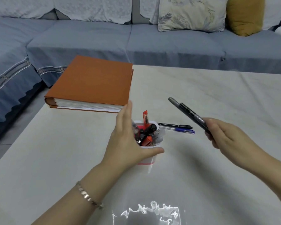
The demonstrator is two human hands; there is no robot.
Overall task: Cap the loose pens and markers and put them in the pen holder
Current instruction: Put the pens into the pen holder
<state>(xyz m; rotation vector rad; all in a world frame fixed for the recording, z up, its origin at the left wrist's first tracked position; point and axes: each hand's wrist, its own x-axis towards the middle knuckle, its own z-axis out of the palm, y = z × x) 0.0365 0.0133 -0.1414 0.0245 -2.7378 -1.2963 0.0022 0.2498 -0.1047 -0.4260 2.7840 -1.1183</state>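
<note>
A white pen holder (150, 157) with a red band stands at the table's middle, packed with several pens and markers (147, 132). My left hand (126, 143) wraps its left side, fingers straight upward and thumb across the front wall. My right hand (225, 137) grips a black marker with a grey cap (186, 112), raised to the right of the holder, cap end pointing up-left. Two capped pens, one black (175, 125) and one blue (183, 131), lie flat on the table just right of the holder.
A thick orange album (94, 83) lies at the table's back left. The pale table (217, 176) has a glare patch at its front edge. A blue sofa (136, 39) with cushions runs behind and along the left.
</note>
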